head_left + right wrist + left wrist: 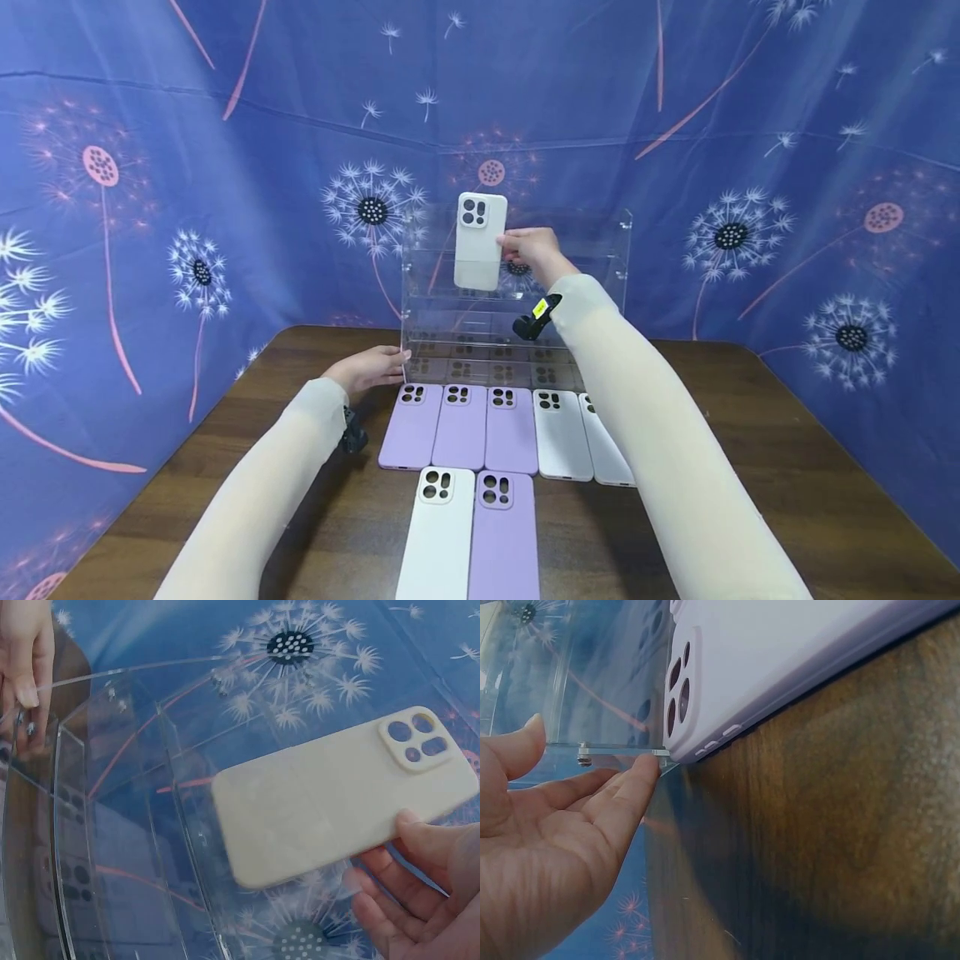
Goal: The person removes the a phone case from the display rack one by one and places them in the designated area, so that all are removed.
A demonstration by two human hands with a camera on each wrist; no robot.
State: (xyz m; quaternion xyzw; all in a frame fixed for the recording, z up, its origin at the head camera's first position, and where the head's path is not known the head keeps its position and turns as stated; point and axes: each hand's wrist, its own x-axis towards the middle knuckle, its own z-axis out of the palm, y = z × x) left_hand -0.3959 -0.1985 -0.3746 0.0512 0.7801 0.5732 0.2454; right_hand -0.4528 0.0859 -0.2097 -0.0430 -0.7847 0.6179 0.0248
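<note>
My right hand (531, 250) pinches a cream-white phone case (478, 229) by its right edge, thumb on the back face. The case stands upright, camera cutouts at the top. Its lower part shows through a clear front panel of the tiered acrylic display rack (450, 315). In the right wrist view the case (337, 795) lies across the rack's clear edges. My left hand (369, 369) touches the rack's lower left side with extended fingers; in the left wrist view its fingertips meet the clear side panel beside a purple phone case (412, 427).
On the brown wooden table (750, 442), more purple and white cases lie in a row before the rack, partly behind my right forearm. Nearer me lie a white case (437, 542) and a purple case (504, 542). A blue dandelion-print cloth (285, 208) hangs behind.
</note>
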